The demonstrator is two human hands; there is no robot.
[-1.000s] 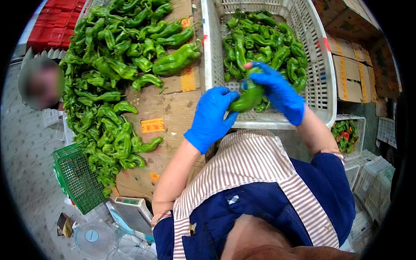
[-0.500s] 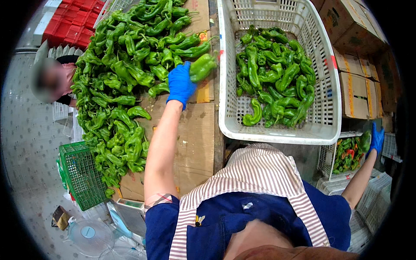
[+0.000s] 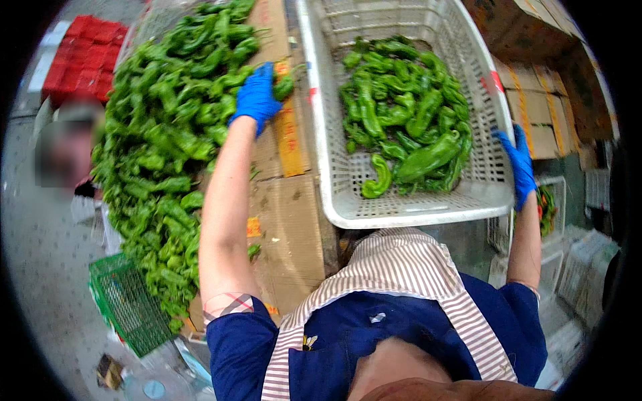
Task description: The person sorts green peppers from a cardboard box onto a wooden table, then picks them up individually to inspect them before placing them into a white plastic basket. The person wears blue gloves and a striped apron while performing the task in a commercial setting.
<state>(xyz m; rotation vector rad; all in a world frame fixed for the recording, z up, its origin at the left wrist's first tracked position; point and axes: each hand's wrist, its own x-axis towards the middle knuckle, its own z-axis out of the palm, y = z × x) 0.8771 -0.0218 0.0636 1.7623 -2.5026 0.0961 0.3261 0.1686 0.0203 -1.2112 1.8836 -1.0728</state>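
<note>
Nearest the person, a green wire basket sits on the grey floor beside flattened cardboard that covers the work surface. Farther out, the right hand, gloved blue, grips the rim of a white plastic crate half full of green peppers. The left hand closes on a pepper at the edge of the big loose pile. Red crates stand beyond.

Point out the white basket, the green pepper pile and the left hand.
white basket (image 3: 401, 215), head view, bare near rim.
green pepper pile (image 3: 167, 134), head view, middle of the heap.
left hand (image 3: 256, 97), head view, back of the blue glove.
</note>
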